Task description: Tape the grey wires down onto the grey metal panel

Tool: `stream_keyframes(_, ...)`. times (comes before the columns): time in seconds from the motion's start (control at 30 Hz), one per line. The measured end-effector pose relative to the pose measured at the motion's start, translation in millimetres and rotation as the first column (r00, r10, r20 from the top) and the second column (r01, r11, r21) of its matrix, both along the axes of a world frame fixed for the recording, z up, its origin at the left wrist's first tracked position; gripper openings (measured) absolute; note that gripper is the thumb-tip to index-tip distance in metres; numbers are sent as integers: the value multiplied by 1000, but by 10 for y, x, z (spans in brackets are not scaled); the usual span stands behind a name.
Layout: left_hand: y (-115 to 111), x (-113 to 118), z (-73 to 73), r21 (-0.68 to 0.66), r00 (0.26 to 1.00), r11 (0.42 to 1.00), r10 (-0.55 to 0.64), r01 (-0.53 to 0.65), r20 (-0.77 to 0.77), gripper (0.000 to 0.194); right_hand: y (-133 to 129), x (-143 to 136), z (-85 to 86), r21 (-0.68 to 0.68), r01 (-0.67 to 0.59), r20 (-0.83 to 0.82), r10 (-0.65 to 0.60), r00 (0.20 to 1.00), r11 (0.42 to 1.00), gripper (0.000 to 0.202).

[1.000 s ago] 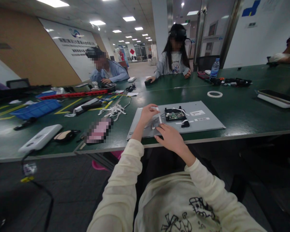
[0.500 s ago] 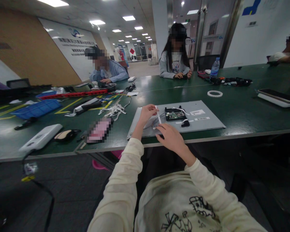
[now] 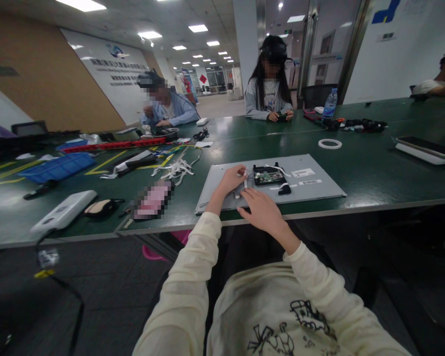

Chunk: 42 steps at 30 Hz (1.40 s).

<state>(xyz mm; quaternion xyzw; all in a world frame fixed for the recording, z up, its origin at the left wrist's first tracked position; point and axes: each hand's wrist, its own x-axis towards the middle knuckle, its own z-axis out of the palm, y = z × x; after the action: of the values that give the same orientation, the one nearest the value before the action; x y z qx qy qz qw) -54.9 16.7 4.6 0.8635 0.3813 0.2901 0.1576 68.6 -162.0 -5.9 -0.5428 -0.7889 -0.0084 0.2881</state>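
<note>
A flat grey panel (image 3: 319, 170) lies near the table's front edge, with a green circuit board (image 3: 269, 176) in a black frame on it. My left hand (image 3: 233, 180) is over the panel's left part, its fingers pinched at the upper end of a narrow strip of white tape (image 3: 245, 181). Low on the panel, my right hand (image 3: 263, 211) has its fingers stretched out, fingertips at the strip's lower end and thumb apart. Grey cables (image 3: 239, 190) run under the strip, partly hidden by my left hand.
A roll of white tape (image 3: 330, 144) lies beyond the panel. To the left are a tangle of white strips (image 3: 176, 169), a pink phone-shaped thing (image 3: 153, 200), a white device (image 3: 64, 211) and a blue basket (image 3: 57, 167). Two people sit across the table; another is far right.
My left hand has moved down and slightly right, bringing the upper end of the tape strip down towards the panel. The right hand has barely shifted.
</note>
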Motion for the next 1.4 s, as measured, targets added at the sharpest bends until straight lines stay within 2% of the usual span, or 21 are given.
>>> stream_keyframes(0.2, 43, -18, -59, 160, 978, 987, 12, 21, -206, 42, -3, 14, 14, -3, -7, 10, 7, 1000, 1000, 50)
stream_keyframes(0.43, 53, 20, -64, 110, 963, 987, 136, -113, -232, 64, -5, 8, 7, -3, -8, 25, 9, 1000, 1000, 50)
stream_keyframes(0.67, 227, 101, -77, 49, 933, 975, 220, -215, -283, 62, -5, 13, 34, -4, -2, 24, 2, 1000, 1000, 47)
stream_keyframes(0.83, 281, 156, -5, 79, 891, 938, 346, -338, -293, 55, 38, -12, 74, -19, -2, -3, 2, 1000, 1000, 47)
stream_keyframes(0.93, 295, 147, 52, 82, 885, 931, 364, -356, -289, 55, 71, -33, 111, -55, -8, -19, 7, 1000, 998, 47)
stream_keyframes(1.1, 228, 12, 144, -17, 919, 934, 348, -357, -184, 59, 147, -80, 169, -127, -12, -38, 7, 999, 992, 48)
stream_keyframes(1.23, -11, -128, 296, -95, 929, 925, 370, -368, 5, 49, 215, -99, 248, -176, -24, -32, 18, 999, 984, 49)
stream_keyframes(1.3, -168, -176, 420, -99, 903, 908, 417, -407, 108, 45, 243, -97, 299, -185, -50, -18, 48, 999, 981, 49)
stream_keyframes(1.4, -513, -283, 593, -73, 810, 843, 533, -533, 245, 34, 262, -101, 346, -175, -100, 11, 103, 995, 979, 48)
